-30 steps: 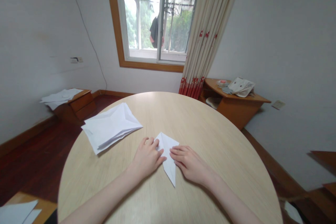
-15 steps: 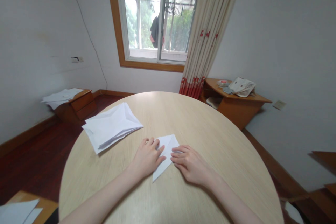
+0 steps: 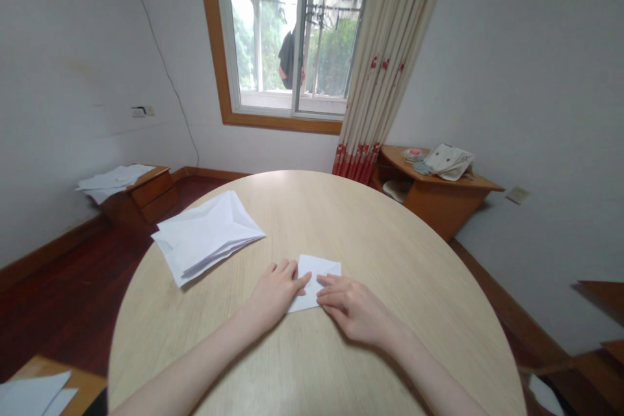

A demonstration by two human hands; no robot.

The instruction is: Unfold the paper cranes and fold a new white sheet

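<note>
A small folded sheet of white paper lies on the round pale wooden table, in front of me. My left hand holds its left side, the index finger and thumb reaching over the paper and the other fingers curled. From the right, my right hand grips the opposite edge with its fingers close together on top; its thumb is mostly hidden. Fold lines show on the paper's upper part. Left of it, beyond my left hand, rests a stack of larger white sheets with creases.
Behind the table are a window and a long curtain. A corner stand at the right bears a pale cloth bag. Papers lie on a wooden cabinet at the left, and more sheets sit at the lower left.
The small paper has turned under my hands: its long pointed shape now looks like a squarish one. My left hand has shifted slightly; the right has hardly moved.
</note>
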